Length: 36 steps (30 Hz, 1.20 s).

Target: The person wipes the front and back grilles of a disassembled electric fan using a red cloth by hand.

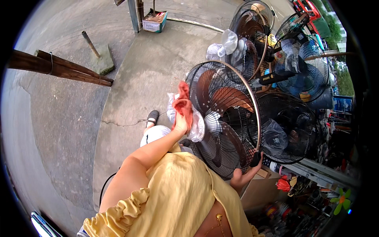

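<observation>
Toppling of the fan (226,118) at three o'clock could be caused by pushing from the left hand (181,123), closed around red cloth (183,104); whether the rim (257,118) is gripped by the right hand (244,177) cannot be told.

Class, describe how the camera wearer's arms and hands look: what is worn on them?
The left arm has a short yellow sleeve, gathered into ruffles; the forearm is bare. The left hand shows no glove, though its fingers are mostly hidden. The right hand is gloveless.
</observation>
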Available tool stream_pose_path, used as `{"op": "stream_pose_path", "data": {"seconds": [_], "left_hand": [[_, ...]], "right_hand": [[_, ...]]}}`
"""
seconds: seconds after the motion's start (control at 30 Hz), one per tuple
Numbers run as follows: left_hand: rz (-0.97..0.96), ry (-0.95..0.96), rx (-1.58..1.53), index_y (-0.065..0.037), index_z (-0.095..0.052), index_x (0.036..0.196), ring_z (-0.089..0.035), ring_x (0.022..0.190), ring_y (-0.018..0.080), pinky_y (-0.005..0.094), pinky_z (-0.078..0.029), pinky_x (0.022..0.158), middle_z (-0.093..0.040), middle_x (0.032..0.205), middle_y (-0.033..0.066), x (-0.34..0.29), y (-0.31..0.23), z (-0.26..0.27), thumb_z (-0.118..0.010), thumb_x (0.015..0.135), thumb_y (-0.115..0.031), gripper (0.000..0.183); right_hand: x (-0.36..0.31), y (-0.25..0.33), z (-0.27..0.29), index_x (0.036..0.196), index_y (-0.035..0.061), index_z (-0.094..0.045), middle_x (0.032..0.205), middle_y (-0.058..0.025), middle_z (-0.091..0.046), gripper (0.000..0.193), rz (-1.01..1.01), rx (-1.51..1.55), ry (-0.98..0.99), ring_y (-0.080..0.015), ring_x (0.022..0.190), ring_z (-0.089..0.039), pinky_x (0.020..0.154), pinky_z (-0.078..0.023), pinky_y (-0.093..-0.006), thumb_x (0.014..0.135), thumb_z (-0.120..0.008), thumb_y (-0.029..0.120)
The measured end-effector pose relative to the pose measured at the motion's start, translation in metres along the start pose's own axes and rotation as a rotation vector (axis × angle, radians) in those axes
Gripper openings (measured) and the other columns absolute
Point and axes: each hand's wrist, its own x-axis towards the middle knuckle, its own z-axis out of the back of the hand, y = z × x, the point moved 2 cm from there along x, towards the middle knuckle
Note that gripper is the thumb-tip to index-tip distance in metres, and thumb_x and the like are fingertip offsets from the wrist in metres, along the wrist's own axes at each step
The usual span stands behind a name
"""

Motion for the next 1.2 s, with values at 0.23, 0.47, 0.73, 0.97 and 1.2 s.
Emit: {"op": "stream_pose_path", "data": {"seconds": [0.23, 0.47, 0.73, 0.97, 1.2], "left_hand": [[-0.236, 0.105, 0.508, -0.002, -0.049, 0.129, -0.048, 0.119, 0.024, 0.0376, -0.038, 0.101, -0.051, 0.127, 0.0126, -0.031, -0.082, -0.099, -0.062, 0.093, -0.023, 0.044], [-0.485, 0.471, 0.536, 0.001, -0.046, 0.131, -0.039, 0.133, 0.0397, 0.0508, -0.026, 0.111, -0.042, 0.141, 0.025, 0.002, -0.154, -0.17, -0.074, 0.08, -0.024, 0.063], [-0.03, 0.135, -0.102, -0.005, -0.043, 0.136, -0.055, 0.116, 0.0205, 0.0342, -0.044, 0.103, -0.053, 0.128, 0.0102, 0.047, -0.026, -0.03, -0.045, 0.102, -0.025, 0.039], [0.023, -0.073, 0.123, -0.008, -0.041, 0.139, -0.052, 0.117, 0.0154, 0.0274, -0.042, 0.099, -0.051, 0.13, 0.0069, 0.031, -0.004, -0.002, -0.05, 0.103, -0.03, 0.042], [-0.305, 0.456, 0.511, 0.001, -0.038, 0.139, -0.047, 0.127, 0.0294, 0.0419, -0.036, 0.107, -0.048, 0.138, 0.0185, -0.008, -0.159, -0.16, -0.071, 0.087, -0.021, 0.065]], "right_hand": [[-0.004, -0.008, 0.004, 0.146, -0.0118, -0.023, 0.144, -0.0243, -0.036, 0.101, 0.005, -0.056, -0.04, -0.0335, 0.132, -0.041, 0.109, -0.035, -0.0426, 0.084, -0.061, 0.057], [-0.001, 0.003, -0.002, 0.147, -0.0111, -0.021, 0.145, -0.025, -0.035, 0.104, -0.038, 0.009, -0.018, -0.0336, 0.133, -0.041, 0.111, -0.034, -0.043, 0.083, -0.064, 0.058], [-0.007, 0.002, -0.004, 0.147, -0.0113, -0.021, 0.146, -0.0256, -0.034, 0.107, -0.058, 0.027, -0.025, -0.0349, 0.134, -0.039, 0.112, -0.033, -0.0439, 0.081, -0.067, 0.059], [-0.011, -0.002, -0.002, 0.147, -0.0113, -0.022, 0.144, -0.0259, -0.035, 0.107, -0.028, 0.03, 0.001, -0.0356, 0.134, -0.04, 0.111, -0.034, -0.0443, 0.081, -0.067, 0.06], [-0.003, 0.004, -0.004, 0.147, -0.0111, -0.021, 0.144, -0.0256, -0.035, 0.102, 0.0, 0.015, 0.004, -0.0347, 0.134, -0.039, 0.112, -0.034, -0.0443, 0.085, -0.065, 0.056]]}}
